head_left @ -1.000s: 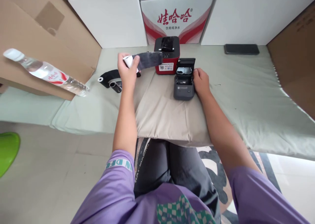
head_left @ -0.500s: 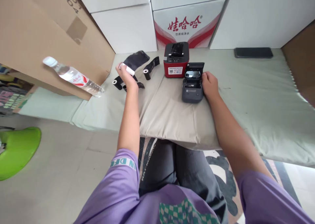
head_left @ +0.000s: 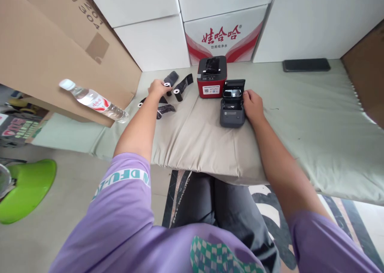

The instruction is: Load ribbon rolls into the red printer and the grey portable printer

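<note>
My left hand is closed on a small roll with a black strip, its white end showing beside my fingertips. Close by stands a second black roll with its strip trailing back. More rolls lie in front of and under my left forearm, one with a loose black strip. A dark portable printer sits with its lid raised. My right hand grips its right side near the hinge, fingers curled. Behind it is a red and black printer with a black strip on top.
A water bottle leans at the left near a large cardboard box. White boxes line the back. A black phone-like slab lies at the back right of the cloth-covered seat. A green chair stands at the lower left.
My left hand has lowered the roll from its raised, tilted position to the cloth, slightly to the right. My right hand stays at the dark printer; the camera view shifted a little.
</note>
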Motion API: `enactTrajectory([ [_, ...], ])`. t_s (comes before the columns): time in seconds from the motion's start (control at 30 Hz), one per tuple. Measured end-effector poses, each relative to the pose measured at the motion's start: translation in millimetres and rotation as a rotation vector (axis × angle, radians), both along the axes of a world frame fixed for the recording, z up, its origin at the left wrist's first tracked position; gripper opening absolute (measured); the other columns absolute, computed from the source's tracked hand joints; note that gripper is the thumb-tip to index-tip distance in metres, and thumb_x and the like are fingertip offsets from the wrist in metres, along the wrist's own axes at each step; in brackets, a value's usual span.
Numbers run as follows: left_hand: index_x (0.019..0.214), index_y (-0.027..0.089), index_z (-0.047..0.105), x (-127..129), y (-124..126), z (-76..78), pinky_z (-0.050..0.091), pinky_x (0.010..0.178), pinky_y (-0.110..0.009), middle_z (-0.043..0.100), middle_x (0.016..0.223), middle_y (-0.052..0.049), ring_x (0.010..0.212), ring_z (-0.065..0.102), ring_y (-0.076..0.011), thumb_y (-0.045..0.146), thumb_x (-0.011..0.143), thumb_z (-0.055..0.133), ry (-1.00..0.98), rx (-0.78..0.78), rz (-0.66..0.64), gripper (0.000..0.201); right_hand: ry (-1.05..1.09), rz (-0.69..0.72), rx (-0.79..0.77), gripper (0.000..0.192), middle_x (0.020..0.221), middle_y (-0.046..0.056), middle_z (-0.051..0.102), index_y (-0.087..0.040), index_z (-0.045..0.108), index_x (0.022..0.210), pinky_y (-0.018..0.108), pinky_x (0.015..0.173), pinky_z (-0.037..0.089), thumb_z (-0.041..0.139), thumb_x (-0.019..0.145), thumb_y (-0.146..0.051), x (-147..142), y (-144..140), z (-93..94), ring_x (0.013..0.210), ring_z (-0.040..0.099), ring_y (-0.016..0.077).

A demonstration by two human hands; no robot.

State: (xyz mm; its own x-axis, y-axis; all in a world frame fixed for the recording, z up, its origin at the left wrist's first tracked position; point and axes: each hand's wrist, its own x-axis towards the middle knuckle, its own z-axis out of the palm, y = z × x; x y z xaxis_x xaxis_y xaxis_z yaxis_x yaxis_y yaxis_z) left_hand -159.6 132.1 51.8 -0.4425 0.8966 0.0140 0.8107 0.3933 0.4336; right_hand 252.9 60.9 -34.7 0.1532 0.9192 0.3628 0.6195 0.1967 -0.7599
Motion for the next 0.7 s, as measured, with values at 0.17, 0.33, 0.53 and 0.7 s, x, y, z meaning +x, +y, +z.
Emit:
enactTrajectory([
  [0.17, 0.080, 0.019, 0.062, -7.3, 5.1, -3.5, 0.011, 0.126, -0.063, 0.057, 0.065, 0.005, 0.122, 0.058, -0.0231, 0.061, 0.073, 0.087, 0.077, -0.076, -0.099, 0.049, -0.001, 0.003, -0.009, 0.054, 0.088, 0.010, 0.069, -0.026, 0.057, 0.085, 0.044, 0.088, 0.049, 0.032, 0.100, -0.071, -0.7, 0.1, -0.8, 0.090, 0.062, 0.0279],
  [0.33, 0.114, 0.017, 0.070, 12.3, -21.5, 16.6, 0.014, 0.129, -0.063, 0.074, 0.132, -0.014, 0.141, 0.055, -0.0347, 0.051, 0.081, 0.080, 0.229, -0.126, -0.069, 0.048, 0.015, 0.001, 0.001, 0.058, 0.092, 0.011, 0.071, -0.025, 0.060, 0.087, 0.046, 0.093, 0.050, 0.030, 0.100, -0.074, -1.8, -1.3, -0.6, 0.095, 0.064, 0.0297],
  [0.53, 0.128, 0.022, 0.070, 62.5, -71.5, -4.7, 0.029, 0.121, -0.057, 0.078, 0.128, -0.013, 0.133, 0.063, -0.0358, 0.049, 0.099, 0.050, 0.256, 0.170, -0.181, 0.043, 0.023, 0.007, -0.002, 0.065, 0.093, 0.011, 0.073, -0.026, 0.061, 0.088, 0.047, 0.095, 0.051, 0.029, 0.098, -0.080, -1.8, -1.6, -0.9, 0.095, 0.064, 0.0298],
  [0.7, 0.135, 0.021, 0.064, 85.0, -78.0, -26.9, 0.033, 0.122, -0.045, 0.072, 0.142, -0.008, 0.141, 0.058, -0.0250, 0.044, 0.101, 0.054, 0.151, 0.355, -0.186, 0.042, 0.032, 0.011, -0.015, 0.070, 0.095, 0.011, 0.073, -0.025, 0.063, 0.090, 0.047, 0.095, 0.051, 0.025, 0.097, -0.083, -1.8, -2.7, -0.3, 0.095, 0.064, 0.0296],
])
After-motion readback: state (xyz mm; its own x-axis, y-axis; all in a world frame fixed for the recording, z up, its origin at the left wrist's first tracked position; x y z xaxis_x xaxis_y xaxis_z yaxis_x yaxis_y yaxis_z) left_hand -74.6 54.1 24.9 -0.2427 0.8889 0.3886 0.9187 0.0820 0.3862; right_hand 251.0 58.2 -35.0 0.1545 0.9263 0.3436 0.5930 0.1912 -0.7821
